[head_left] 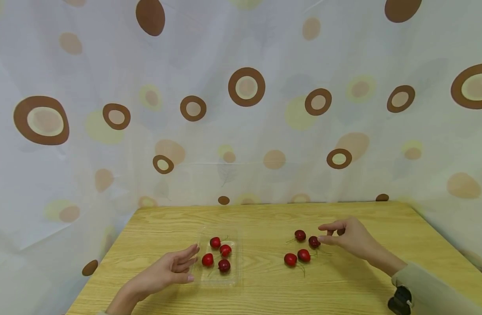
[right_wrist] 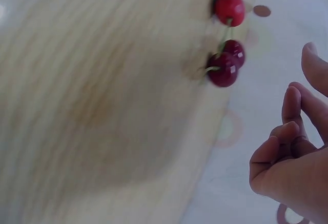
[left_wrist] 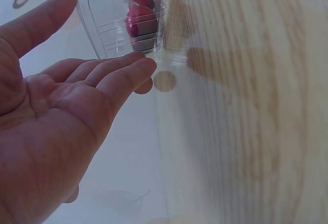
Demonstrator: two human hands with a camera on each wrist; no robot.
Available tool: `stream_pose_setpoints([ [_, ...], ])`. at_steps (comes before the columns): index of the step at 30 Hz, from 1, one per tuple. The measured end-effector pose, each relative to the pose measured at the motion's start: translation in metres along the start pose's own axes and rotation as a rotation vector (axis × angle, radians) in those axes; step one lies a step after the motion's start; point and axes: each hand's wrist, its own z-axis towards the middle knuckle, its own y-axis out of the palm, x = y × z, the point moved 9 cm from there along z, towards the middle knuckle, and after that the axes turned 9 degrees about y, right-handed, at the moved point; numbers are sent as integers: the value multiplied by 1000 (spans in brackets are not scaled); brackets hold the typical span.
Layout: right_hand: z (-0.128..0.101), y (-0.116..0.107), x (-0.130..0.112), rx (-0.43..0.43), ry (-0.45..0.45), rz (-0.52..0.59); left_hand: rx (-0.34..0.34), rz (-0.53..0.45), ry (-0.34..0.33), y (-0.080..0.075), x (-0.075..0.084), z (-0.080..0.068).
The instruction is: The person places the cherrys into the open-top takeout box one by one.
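Low in the centre of the head view, your left hand (head_left: 168,271) lies open, fingers straight, tips just touching the left wall of the clear tray (head_left: 221,282), which holds four cherries (head_left: 216,253). It grips nothing. In the left wrist view the fingertips (left_wrist: 141,65) meet the tray's corner.

To the right of centre, your right hand (head_left: 349,238) has thumb and forefinger narrowed toward a pinch — their tips sit at the dark cherry (head_left: 313,241), the nearest of four loose cherries (head_left: 300,251) on the table (head_left: 264,218). Whether the pinch has closed on it you cannot tell; the right wrist view shows curled fingers (right_wrist: 292,111) apart from the fruit.

The loose cherries lie left of your right hand, between it and the tray — the right hand is far nearer. Stems point different ways.
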Motion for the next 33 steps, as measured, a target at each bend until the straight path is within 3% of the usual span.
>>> stream_pose_setpoints([
  [12, -1, 11, 50, -91, 88, -46, 2, 8, -8, -2, -4, -1],
  [33, -5, 15, 57, -114, 39, -44, -4, 23, 4, -2, -1, 1],
])
